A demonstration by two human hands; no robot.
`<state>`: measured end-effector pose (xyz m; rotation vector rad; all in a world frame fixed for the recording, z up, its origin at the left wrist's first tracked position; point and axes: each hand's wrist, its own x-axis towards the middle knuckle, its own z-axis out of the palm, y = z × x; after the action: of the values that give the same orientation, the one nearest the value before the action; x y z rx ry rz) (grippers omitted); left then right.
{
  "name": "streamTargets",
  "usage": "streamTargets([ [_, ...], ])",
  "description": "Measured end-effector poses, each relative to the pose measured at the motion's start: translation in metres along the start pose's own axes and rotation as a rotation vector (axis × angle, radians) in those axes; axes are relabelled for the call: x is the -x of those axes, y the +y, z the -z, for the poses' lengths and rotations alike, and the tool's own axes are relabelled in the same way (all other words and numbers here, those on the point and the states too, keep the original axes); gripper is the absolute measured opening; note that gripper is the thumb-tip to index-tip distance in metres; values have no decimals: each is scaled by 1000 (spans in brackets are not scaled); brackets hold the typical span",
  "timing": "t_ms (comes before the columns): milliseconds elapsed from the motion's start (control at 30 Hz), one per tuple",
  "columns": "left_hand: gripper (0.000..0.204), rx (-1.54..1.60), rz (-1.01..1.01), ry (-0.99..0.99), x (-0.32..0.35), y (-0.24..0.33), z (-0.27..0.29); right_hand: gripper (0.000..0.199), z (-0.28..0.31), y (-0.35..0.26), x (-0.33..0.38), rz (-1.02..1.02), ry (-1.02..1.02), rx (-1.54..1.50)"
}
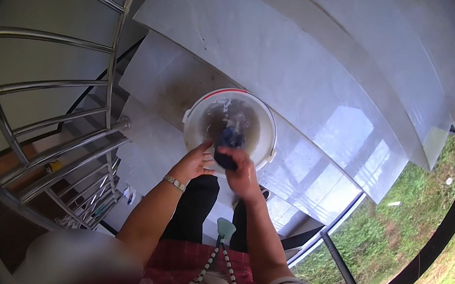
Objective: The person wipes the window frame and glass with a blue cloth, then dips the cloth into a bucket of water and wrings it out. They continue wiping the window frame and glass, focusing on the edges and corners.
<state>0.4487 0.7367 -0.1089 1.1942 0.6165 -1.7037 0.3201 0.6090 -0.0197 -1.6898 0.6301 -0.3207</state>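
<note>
A white bucket with a red mark on its far rim stands in front of me and holds cloudy, splashing water. Over its near side, my right hand is closed around a dark blue cloth, which looks wet and hangs down toward the water. My left hand is at the near left part of the rim, its fingers stretched out and apart, with nothing seen in them. Whether its fingertips touch the rim or the cloth, I cannot tell.
Pale glossy stair steps rise ahead and to the right. A metal railing runs along the left, with darker stairs going down beyond it. At the right, a dark-framed window looks onto grass. A brownish wet patch lies left of the bucket.
</note>
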Motion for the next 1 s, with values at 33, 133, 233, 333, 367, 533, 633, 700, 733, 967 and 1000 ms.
streamTargets([
  [33, 68, 107, 76, -121, 5, 4, -2, 54, 6, -27, 5, 79, -49, 45],
  [133, 69, 246, -179, -336, 27, 7, -39, 56, 26, -93, 18, 137, -240, -100],
  [233, 71, 305, -78, -387, 55, 23, -60, 50, 33, -129, 29, 173, -342, -248],
  [333, 69, 261, -83, -320, 77, 25, -83, 42, 33, -137, 45, 210, -340, -418],
  [367, 63, 333, -75, -323, 62, 18, -74, 40, 34, -139, 51, 213, -347, -487],
  [533, 44, 259, -130, -265, 49, 5, -60, 39, 60, -139, 65, 116, -260, -762],
  [633, 40, 451, -62, -389, 41, -8, -44, 32, 87, -92, 53, 2, 113, -697],
  [700, 39, 444, -138, -371, 76, -3, -70, 47, 111, -79, 27, 83, 191, -939],
  [733, 39, 443, -177, -361, 99, 0, -84, 56, 121, -84, 15, 62, 77, -969],
  [967, 34, 604, -246, -493, 162, -4, -134, 55, 67, 20, -14, -327, 101, -770],
  [1000, 34, 610, -290, -481, 171, -5, -141, 58, 48, 40, -9, -363, 169, -822],
])
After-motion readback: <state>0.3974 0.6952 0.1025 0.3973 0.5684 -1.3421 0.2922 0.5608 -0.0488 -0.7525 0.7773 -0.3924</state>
